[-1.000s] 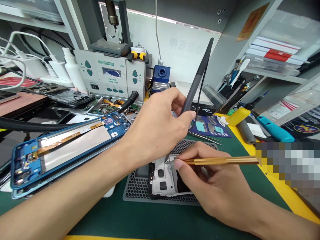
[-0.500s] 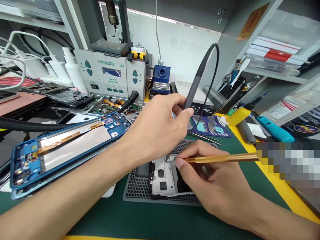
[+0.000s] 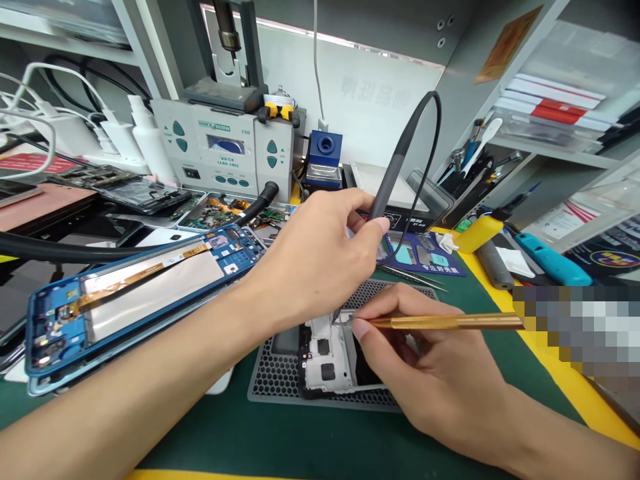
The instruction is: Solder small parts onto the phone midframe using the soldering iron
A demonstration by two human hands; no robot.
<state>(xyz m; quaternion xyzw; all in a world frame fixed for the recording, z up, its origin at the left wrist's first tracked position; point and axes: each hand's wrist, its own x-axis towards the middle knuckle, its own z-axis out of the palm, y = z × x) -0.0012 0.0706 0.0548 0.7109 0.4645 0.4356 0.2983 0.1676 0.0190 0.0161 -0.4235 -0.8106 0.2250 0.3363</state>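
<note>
My left hand [image 3: 327, 243] is closed around the dark grey handle of a soldering iron [image 3: 393, 173], whose cable loops over the top. The iron's thin tip points down at a phone frame [image 3: 320, 393] with a pale, silvery plate and a black section. In my right hand [image 3: 425, 360], thumb and fingers pinch a slim gold-handled tool [image 3: 450, 322], held almost level. Its working end meets the frame close beside the iron's tip; the exact kind of tool is unclear. Under the frame lies a grey honeycomb mat [image 3: 273, 383]. My hands cover the frame's upper and right parts.
An opened blue phone [image 3: 150, 287] lies at left, beneath my left forearm. Behind stand a hot-air station [image 3: 225, 150], a blue soldering stand [image 3: 325, 157] and a tray of circuit boards [image 3: 210, 212]. Tweezers [image 3: 415, 275] and a yellow bottle [image 3: 480, 233] lie to the right.
The whole view has shifted slightly. The rear end of the gold-handled tool has dipped a little. Both hands keep their grips, and the iron stays at the same spot on the phone frame.
</note>
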